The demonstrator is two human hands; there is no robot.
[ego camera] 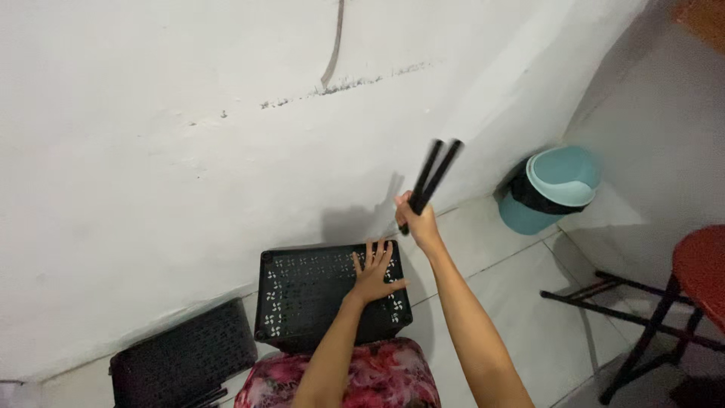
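My left hand (373, 273) lies flat, fingers spread, on top of a black perforated plastic shelf panel (310, 291) that rests in front of me by the white wall. My right hand (416, 219) is raised just right of that panel and grips two thin black rods (434, 177), which point up and to the right against the wall. The rods look slightly blurred.
A second black perforated panel (185, 355) lies on the floor to the left. A teal bin with a black liner (550, 189) stands in the corner. A red stool with black legs (680, 295) is at the right. Pale floor tiles (521, 302) lie between them.
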